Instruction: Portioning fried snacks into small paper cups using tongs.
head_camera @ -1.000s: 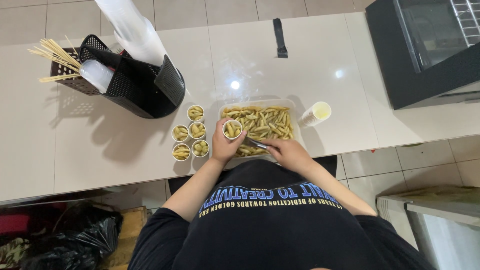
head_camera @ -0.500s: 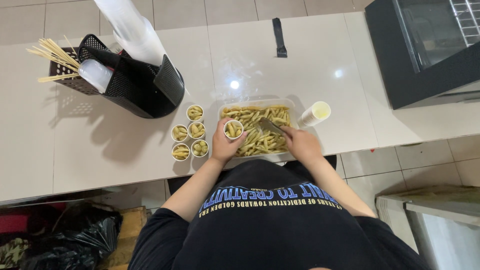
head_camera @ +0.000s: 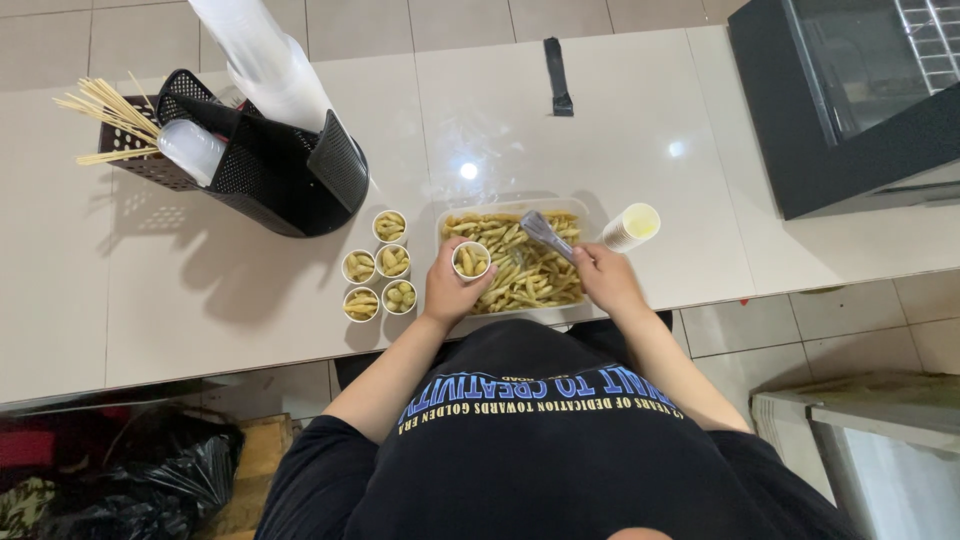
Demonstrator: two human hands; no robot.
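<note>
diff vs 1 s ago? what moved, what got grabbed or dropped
Right hand swung the tongs from the tray's near edge up toward its far right side. Nothing grabbed or released. Left hand still holds its cup over the tray; five filled cups unmoved.

the left hand (head_camera: 452, 288) hides most of the small cup (head_camera: 470, 260) it grips. the black appliance (head_camera: 850, 95) is cut off at the right and top edges. the tongs' (head_camera: 545, 233) tips are too small to tell.

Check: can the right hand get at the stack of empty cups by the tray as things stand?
Probably yes, but not freely. The stack of empty cups lies just beyond the right hand, nothing between them on the counter. But that hand grips tongs, so it would need to drop them first.
</note>
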